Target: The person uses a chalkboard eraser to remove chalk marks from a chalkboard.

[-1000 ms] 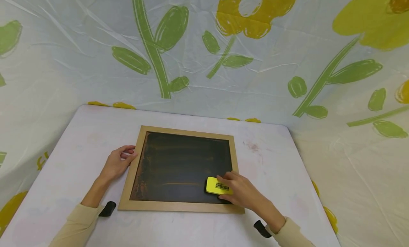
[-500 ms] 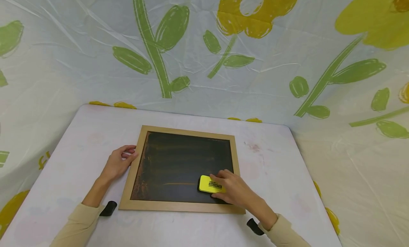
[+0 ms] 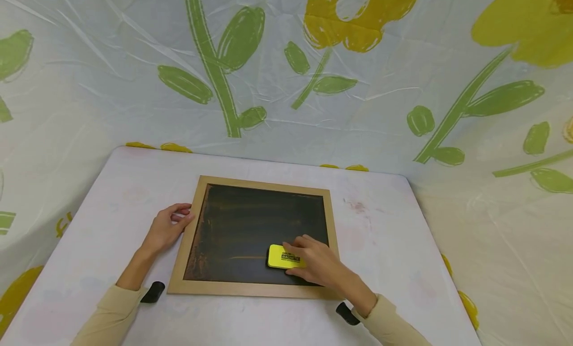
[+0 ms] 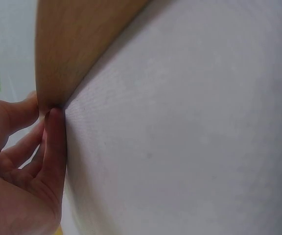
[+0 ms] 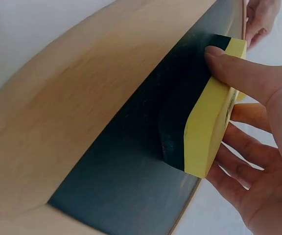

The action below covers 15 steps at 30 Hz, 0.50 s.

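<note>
A wood-framed chalkboard (image 3: 228, 226) lies on the table, its dark surface marked with faint orange-yellow streaks. My right hand (image 3: 320, 261) grips a yellow and black magnetic eraser (image 3: 277, 257) by its sides, over the lower right part of the board. In the right wrist view the thumb lies along one side of the eraser (image 5: 204, 127), and its black layer faces the board. At the board's left edge, my left hand (image 3: 165, 229) holds the wooden frame. The left wrist view has thumb and fingertips meeting at the frame's edge (image 4: 77, 49).
A white table (image 3: 250, 321) with rounded corners bears the board. Reddish smudges (image 3: 358, 207) mark it to the right. Black wrist pieces show at the left cuff (image 3: 152, 292) and right cuff (image 3: 347, 314). A flower-printed cloth (image 3: 277, 132) rises behind and beside the table.
My right hand has slid the eraser leftward across the lower part of the board. The left hand stays at the frame's left edge, and the board has hardly shifted.
</note>
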Tool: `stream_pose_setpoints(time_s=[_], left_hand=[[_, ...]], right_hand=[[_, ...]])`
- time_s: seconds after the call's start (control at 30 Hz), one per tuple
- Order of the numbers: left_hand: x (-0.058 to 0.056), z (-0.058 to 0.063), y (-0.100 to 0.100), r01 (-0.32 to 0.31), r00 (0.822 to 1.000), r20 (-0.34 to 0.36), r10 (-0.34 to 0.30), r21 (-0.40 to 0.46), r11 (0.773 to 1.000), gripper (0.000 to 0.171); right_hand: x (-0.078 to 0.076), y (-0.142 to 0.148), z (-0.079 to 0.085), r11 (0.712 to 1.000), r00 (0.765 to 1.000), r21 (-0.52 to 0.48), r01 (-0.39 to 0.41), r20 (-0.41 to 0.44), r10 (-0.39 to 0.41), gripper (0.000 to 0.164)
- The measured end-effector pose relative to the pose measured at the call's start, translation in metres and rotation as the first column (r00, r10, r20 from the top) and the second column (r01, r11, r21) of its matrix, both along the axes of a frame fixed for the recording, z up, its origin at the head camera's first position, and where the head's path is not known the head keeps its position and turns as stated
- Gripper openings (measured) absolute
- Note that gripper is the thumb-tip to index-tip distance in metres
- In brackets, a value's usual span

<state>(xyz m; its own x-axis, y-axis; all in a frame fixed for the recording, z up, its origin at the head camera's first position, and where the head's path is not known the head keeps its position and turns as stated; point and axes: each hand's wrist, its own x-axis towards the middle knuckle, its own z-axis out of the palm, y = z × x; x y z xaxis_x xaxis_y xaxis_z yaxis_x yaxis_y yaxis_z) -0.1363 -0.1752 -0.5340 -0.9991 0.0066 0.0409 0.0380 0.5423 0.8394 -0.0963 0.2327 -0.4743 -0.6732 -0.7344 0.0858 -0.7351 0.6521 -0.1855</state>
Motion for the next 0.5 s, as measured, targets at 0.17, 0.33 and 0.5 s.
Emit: stream_pose_setpoints(time_s=[0.17,0.33,0.5], left_hand=[[-0.001,0.000,0.000,0.002,1.000,0.000,-0.002,-0.002,1.000,0.043],[-0.001,0.000,-0.001,-0.001,1.000,-0.003,0.001,0.005,1.000,0.041],[-0.001,0.000,0.000,0.006,1.000,0.002,-0.006,0.014,1.000,0.042]], right_hand=[[-0.002,-0.007,0.002,1.000,1.000,0.004,-0.012,0.013,0.012,0.063],[-0.004,-0.013,0.001,1.000,1.000,0.011,-0.023,0.020,0.022,0.064],[-0.005,-0.019,0.000,0.999,0.999,0.015,-0.034,0.023,0.034,0.064]])
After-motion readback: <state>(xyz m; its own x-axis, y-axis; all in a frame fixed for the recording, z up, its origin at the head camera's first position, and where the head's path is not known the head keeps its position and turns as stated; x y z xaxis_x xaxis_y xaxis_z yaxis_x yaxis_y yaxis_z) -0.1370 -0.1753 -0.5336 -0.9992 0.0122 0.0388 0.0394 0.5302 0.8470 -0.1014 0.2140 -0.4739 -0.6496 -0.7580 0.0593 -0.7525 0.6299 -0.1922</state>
